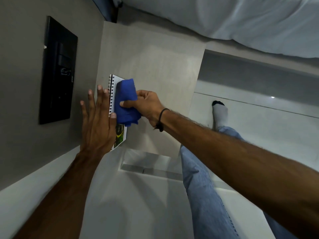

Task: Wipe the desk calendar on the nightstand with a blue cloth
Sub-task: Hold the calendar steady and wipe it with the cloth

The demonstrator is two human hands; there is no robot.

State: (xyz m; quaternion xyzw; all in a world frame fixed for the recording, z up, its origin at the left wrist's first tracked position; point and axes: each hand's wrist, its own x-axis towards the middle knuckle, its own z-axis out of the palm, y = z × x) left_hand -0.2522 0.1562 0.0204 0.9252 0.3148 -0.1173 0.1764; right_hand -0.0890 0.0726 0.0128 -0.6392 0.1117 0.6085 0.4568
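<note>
A small spiral-bound desk calendar (112,94) stands on the pale nightstand (155,66), near its left edge by the wall. My right hand (146,105) grips a bunched blue cloth (126,102) and presses it against the calendar's front face. My left hand (98,121) lies flat with fingers spread against the back of the calendar, its thumb at the spiral edge. The cloth covers most of the page; a green and yellow picture (120,133) shows at the near end.
A black wall panel (57,71) is mounted on the grey wall left of the nightstand. White bedding (241,19) lies beyond the nightstand's far side. My jeans leg (203,178) and socked foot (220,112) are on the floor to the right.
</note>
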